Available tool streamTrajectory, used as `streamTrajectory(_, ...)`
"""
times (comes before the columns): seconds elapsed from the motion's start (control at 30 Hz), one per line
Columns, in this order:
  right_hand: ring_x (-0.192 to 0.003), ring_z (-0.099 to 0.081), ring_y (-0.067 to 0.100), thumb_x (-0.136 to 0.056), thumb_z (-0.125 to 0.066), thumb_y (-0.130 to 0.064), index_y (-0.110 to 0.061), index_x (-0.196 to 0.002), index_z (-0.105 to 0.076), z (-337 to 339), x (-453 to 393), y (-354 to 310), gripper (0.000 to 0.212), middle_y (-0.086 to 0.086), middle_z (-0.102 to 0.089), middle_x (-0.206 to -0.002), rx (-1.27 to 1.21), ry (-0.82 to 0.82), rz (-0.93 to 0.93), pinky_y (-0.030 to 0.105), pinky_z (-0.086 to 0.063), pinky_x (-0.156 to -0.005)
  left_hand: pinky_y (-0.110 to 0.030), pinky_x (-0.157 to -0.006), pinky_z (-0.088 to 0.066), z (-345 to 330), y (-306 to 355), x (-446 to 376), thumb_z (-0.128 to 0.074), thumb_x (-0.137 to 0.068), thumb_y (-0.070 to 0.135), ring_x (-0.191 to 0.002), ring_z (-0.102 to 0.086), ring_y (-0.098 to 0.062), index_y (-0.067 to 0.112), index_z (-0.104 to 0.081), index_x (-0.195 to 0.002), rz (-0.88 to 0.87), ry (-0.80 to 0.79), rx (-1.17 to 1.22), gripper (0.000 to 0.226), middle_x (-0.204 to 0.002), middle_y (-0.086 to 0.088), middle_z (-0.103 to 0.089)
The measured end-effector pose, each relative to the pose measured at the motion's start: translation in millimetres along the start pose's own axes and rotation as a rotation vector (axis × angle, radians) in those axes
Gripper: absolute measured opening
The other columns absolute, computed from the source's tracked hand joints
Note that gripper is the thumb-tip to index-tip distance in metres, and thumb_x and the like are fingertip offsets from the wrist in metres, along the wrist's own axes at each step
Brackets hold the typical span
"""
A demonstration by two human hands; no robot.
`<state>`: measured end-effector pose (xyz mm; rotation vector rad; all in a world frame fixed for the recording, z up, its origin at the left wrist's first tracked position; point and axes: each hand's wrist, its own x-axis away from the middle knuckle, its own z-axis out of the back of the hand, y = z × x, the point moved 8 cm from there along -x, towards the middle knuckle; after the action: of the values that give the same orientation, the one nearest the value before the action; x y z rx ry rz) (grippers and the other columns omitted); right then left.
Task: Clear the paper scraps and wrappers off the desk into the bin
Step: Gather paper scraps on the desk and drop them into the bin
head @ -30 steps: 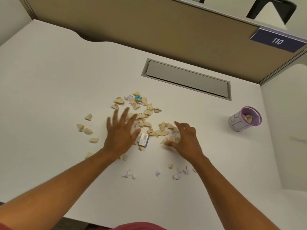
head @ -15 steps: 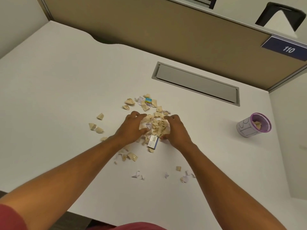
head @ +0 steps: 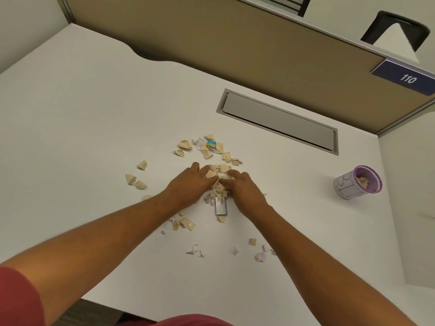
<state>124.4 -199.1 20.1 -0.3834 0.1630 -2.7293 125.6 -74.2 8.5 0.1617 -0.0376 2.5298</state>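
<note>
A heap of tan paper scraps [head: 217,171] lies mid-desk, squeezed between my two hands. My left hand [head: 188,187] presses in from the left and my right hand [head: 244,189] from the right, fingers curled around the heap. A grey wrapper [head: 221,206] sticks out below the hands. More tan scraps and a blue wrapper [head: 211,143] lie just beyond. Loose scraps sit to the left [head: 135,181] and near me [head: 187,224]. Small white bits [head: 195,251] are scattered nearer the desk edge. The purple-rimmed mesh bin [head: 348,187] stands at the right with scraps inside.
A grey cable flap [head: 277,122] is set into the white desk [head: 82,114] behind the scraps. A tan partition [head: 235,43] runs along the back, with a blue "110" sign [head: 407,78]. The desk's front edge is close to my body.
My hands, spread apart a second ago, have swept inward and now meet around the central heap, bunching the scraps together. The view has shifted slightly.
</note>
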Motion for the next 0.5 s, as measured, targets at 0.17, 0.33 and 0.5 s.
streamTrajectory(0.17, -0.093, -0.053, 0.02, -0.087, -0.064, -0.004, -0.018, -0.092, -0.071, -1.7, 11.1, -1.0, 0.016, -0.001, -0.06, -0.097, 0.066, 0.122, -0.01, 0.037, -0.051, -0.074, -0.037, -0.062, -0.049, 6.2, 1.6, 10.4, -0.067, -0.088, 0.0, -0.101, -0.061, -0.031, 0.018, -0.064, -0.134, -0.032, 0.18, 0.107, 0.05, -0.126, -0.009, -0.067)
streamTrajectory(0.33, -0.099, -0.066, 0.024, -0.081, -0.065, 0.0, -0.008, -0.097, -0.079, -3.6, 13.1, 18.2, 0.023, 0.007, -0.075, -0.104, -0.288, 0.17, -0.167, 0.037, -0.054, -0.087, -0.031, -0.079, -0.046, 2.2, -13.5, 3.0, -0.062, -0.098, 0.014, -0.102, -0.067, -0.027, 0.015, -0.076, -0.119, 0.166, 0.226, 0.451, 0.025, -0.11, -0.005, -0.076)
streamTrajectory(0.5, -0.097, -0.076, 0.017, -0.083, -0.077, -0.005, -0.012, -0.1, -0.083, -2.9, 35.2, 62.5, 0.019, 0.004, -0.081, -0.1, -0.987, 0.327, -0.533, 0.03, -0.058, -0.089, -0.008, -0.073, -0.052, 8.8, -29.1, 4.6, -0.078, -0.09, 0.012, -0.075, -0.075, -0.004, 0.013, -0.083, -0.107, 0.526, 0.34, 0.981, 0.018, -0.096, -0.005, -0.082)
